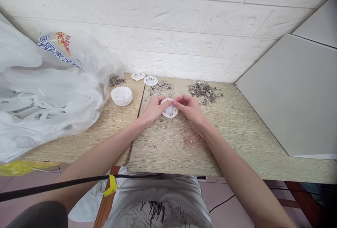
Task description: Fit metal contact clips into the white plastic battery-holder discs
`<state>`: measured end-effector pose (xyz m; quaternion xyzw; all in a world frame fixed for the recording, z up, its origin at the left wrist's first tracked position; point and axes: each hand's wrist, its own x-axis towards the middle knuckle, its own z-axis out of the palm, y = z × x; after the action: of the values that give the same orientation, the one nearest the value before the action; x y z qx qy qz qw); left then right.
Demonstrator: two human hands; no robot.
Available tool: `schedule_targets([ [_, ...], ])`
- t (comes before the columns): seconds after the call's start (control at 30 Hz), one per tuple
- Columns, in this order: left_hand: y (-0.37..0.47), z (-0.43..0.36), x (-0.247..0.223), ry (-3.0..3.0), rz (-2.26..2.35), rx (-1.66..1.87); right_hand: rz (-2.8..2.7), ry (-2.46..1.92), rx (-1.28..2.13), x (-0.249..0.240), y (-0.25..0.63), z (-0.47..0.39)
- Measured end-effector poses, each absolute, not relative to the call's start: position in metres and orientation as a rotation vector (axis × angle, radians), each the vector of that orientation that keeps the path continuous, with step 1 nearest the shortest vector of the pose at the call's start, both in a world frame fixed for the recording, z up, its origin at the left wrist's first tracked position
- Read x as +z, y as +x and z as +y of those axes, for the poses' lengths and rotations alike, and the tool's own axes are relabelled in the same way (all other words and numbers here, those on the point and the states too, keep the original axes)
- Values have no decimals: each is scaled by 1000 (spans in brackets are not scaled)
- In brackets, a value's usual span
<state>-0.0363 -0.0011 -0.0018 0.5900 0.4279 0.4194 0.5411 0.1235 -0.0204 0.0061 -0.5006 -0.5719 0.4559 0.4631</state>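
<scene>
A round white plastic disc (pixel 170 111) with moulded slots and small metal bits in it is held just above the table. My left hand (pixel 155 108) grips its left side, thumb on top. At its upper right edge, my right hand (pixel 190 107) is closed in a pinch; whatever lies between the fingertips is too small to make out. Behind my hands are a heap of small thin metal pieces (pixel 161 88) and, farther right, a darker heap of small metal parts (pixel 204 92).
At left stand a stack of white discs (pixel 121 95) and a big plastic bag (pixel 68 91) of white parts. Two more discs (pixel 150 80) lie by the brick-patterned wall (pixel 158 17). A grey panel (pixel 295 94) leans at right. A black cable (pixel 79 181) crosses in front.
</scene>
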Motion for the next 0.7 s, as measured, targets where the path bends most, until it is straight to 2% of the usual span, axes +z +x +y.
schedule_targets([
  [0.17, -36, -4, 4, 1440, 1015, 985, -1252, -1211, 1257, 7, 123, -23],
  [0.7, -37, -2, -2, 1497, 1019, 957, -1322, -1149, 1257, 8, 121, -23],
])
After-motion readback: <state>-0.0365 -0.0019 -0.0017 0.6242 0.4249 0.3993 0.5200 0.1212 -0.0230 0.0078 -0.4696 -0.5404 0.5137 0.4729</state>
